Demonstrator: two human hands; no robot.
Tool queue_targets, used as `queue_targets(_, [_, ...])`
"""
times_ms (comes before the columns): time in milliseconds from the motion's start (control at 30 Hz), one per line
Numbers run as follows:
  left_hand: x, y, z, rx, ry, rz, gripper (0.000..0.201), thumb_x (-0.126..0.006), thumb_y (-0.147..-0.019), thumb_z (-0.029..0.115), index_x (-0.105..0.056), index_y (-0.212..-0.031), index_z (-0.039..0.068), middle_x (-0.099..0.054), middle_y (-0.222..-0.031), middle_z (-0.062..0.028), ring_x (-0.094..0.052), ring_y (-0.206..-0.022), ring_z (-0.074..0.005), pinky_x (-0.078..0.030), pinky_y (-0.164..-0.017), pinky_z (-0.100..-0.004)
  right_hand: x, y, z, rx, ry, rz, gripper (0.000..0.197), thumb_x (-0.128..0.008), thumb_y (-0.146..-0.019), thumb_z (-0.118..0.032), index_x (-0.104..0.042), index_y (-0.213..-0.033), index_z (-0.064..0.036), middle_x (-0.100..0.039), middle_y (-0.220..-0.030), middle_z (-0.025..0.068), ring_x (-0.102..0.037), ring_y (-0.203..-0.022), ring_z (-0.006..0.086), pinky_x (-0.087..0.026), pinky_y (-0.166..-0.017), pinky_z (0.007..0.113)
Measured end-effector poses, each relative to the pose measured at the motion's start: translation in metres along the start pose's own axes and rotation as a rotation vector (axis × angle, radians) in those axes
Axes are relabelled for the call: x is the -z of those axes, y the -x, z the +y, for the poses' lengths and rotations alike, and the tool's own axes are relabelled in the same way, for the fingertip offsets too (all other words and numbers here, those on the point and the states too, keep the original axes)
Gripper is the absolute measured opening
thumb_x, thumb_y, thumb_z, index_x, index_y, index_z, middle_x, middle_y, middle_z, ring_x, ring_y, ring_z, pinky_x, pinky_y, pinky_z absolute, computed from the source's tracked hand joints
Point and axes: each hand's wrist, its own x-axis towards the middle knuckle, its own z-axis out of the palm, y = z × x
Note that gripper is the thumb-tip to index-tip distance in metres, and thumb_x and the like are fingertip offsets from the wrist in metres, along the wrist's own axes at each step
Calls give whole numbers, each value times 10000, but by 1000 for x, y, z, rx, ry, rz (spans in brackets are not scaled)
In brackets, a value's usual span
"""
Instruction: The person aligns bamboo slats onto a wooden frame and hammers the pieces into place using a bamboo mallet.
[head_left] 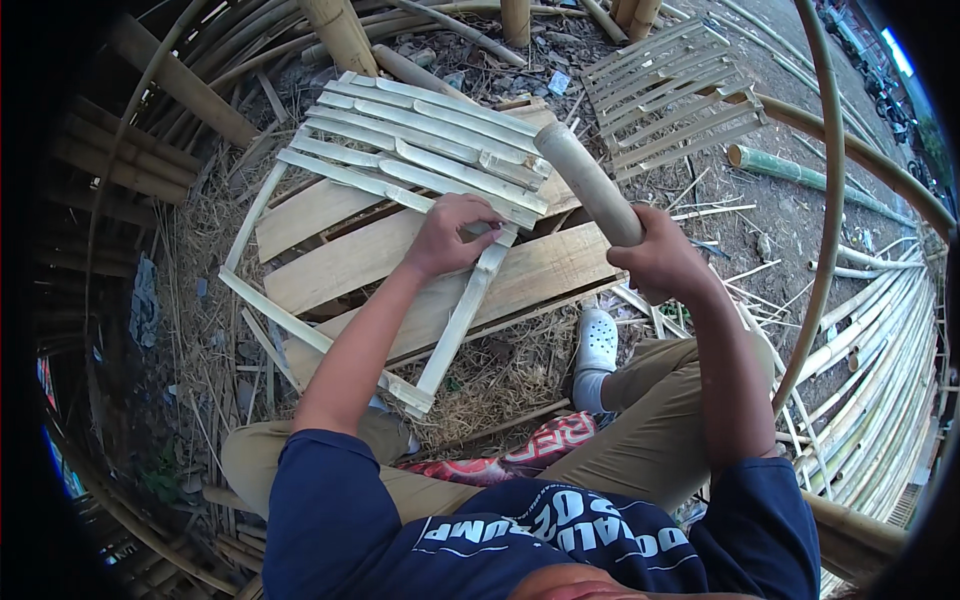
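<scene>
Bamboo frame (400, 190) of split slats lies flat at the centre of view, resting across wooden planks (350, 262) on straw-littered ground. Its upper part, toward 12 o'clock, carries a packed row of pale slats; the lower part, toward 6 o'clock, is an open outline of two long side strips closed by a short end piece near the person's knee.

Left hand (448, 236) presses down on the upright slat (465, 305) at the frame's middle, fingers curled over it where it meets the lowest cross slat; the grip is closed on that slat.

Right hand (662, 262) is clenched round the lower end of a thick round bamboo club (592, 183), which angles up toward 11 o'clock, its cut end above the packed slats near the frame's right edge. Whether it touches them cannot be told.

A finished slat panel (672, 92) lies on the dirt at 1 o'clock, well apart. Long bamboo poles (880, 360) are stacked at 3 to 4 o'clock. A white clog (598, 340) sits just below the planks.
</scene>
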Motion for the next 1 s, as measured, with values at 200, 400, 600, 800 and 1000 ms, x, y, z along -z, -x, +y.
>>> queue_targets(200, [0,0,2,15,-17,53,172,-847,-802,104,-769,-954,80,-771,-999,-89,-720,-975,-280,-526,-910,-397,-45,-20,15,142,-64,108,609,-937,-787,-225,-639,-1234,61,-716,-897,126,-679,-674,172,-560,-625,345])
queue_targets(400, [-3,0,5,17,44,93,126,-842,-786,94,-764,-879,64,-771,-911,-89,-734,-892,-283,-550,-847,-391,-79,-27,11,231,43,260,616,-929,-769,-319,-654,-1215,3,-755,-1074,221,-749,-1001,367,-567,-887,466])
queue_targets(600, [-5,2,6,-19,73,105,138,-876,-747,56,-797,-860,55,-763,-959,-77,-718,-982,-262,-568,-906,-389,-97,-39,13,208,84,266,619,-913,-783,-322,-634,-1235,-5,-752,-1090,229,-745,-1026,386,-570,-891,481])
queue_targets(800, [-6,-1,4,-8,65,110,134,-874,-745,30,-802,-856,49,-747,-1006,-75,-705,-1008,-251,-570,-910,-377,-113,-55,20,193,170,300,583,-903,-782,-310,-599,-1181,-12,-757,-1042,236,-743,-984,425,-581,-846,514])
queue_targets(1000, [-4,-1,4,-17,54,116,137,-870,-753,29,-793,-865,46,-741,-993,-88,-703,-1003,-264,-570,-905,-381,-119,-59,21,186,167,279,618,-933,-762,-337,-630,-1190,-10,-755,-1071,237,-739,-1019,415,-565,-868,494])
